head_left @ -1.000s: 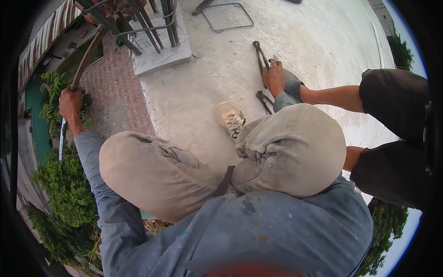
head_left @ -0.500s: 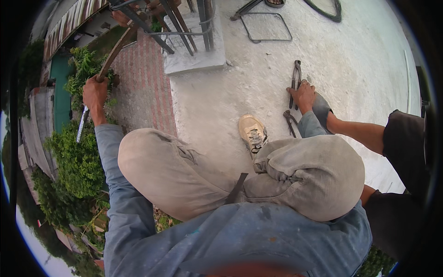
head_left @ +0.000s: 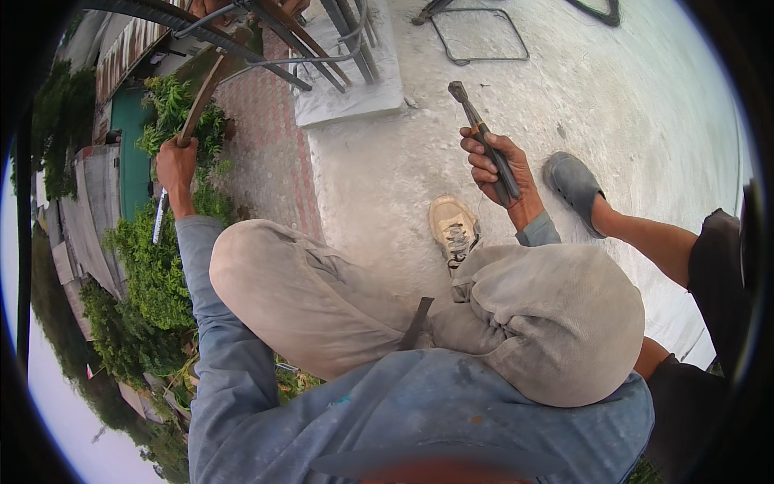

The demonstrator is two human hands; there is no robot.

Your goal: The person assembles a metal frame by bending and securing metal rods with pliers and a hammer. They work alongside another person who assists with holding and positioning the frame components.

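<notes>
My left hand (head_left: 176,167), at the left, is wrapped around the near end of a narrow wooden strip (head_left: 203,95). A white, marked strip (head_left: 159,218) sticks out below that fist; whether it is a separate thing I cannot tell. My right hand (head_left: 506,172) holds a pair of dark pincers (head_left: 493,151) above the pale concrete, right of my shoe. The pincers' handles lie together across the palm, and their head points up and left, away from me. Steel rebars (head_left: 322,44) with bent stirrups rise from a concrete block (head_left: 355,109) ahead.
A square wire stirrup (head_left: 528,58) lies on the slab at the far side. Close on my right is another person's leg with a grey clog (head_left: 571,181). Left of the slab edge, a brick-patterned pavement (head_left: 260,137) and shrubs (head_left: 153,266) lie below.
My right hand has lifted the pincers off the slab and brought them left, turning them. The left hand keeps its hold on the strip. The view has shifted slightly.
</notes>
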